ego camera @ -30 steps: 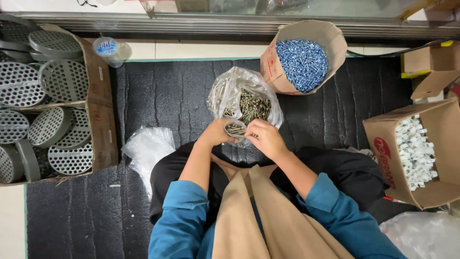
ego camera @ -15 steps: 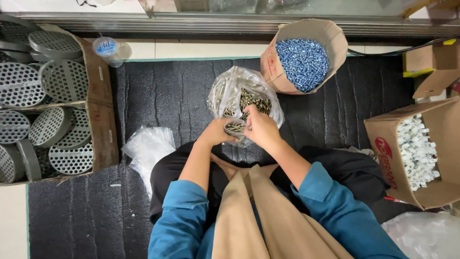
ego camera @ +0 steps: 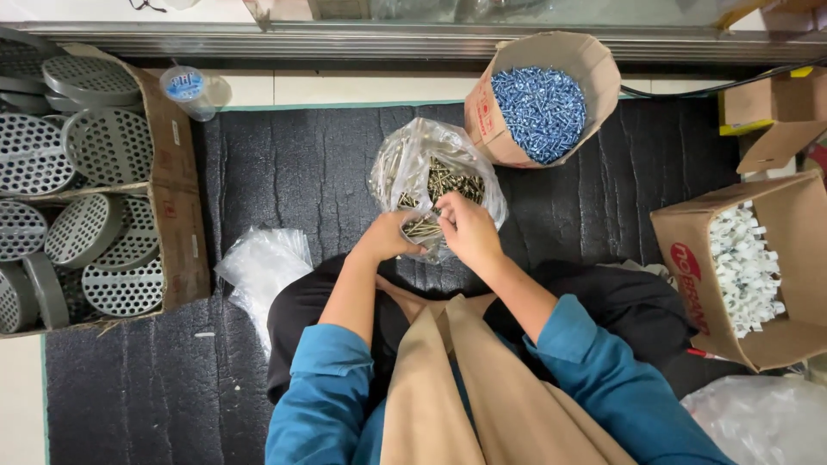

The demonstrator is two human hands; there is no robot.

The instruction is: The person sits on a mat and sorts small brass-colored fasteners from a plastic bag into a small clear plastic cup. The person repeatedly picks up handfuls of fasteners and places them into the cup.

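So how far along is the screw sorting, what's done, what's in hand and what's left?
Done: hard to tell; no finished pile shows. In hand: the left hand holds a bundle of brass-coloured screws while the right hand reaches in at the clear plastic bag. Left: that bag looks well filled, and the box of blue screws and box of white plastic pieces look full.

Black ribbed floor mat (ego camera: pixel 284 164) filling the centre, pale tiled floor (ego camera: pixel 17 405) at seven o'clock, metal rail (ego camera: pixel 215 34) along twelve o'clock (even, shadowless light).
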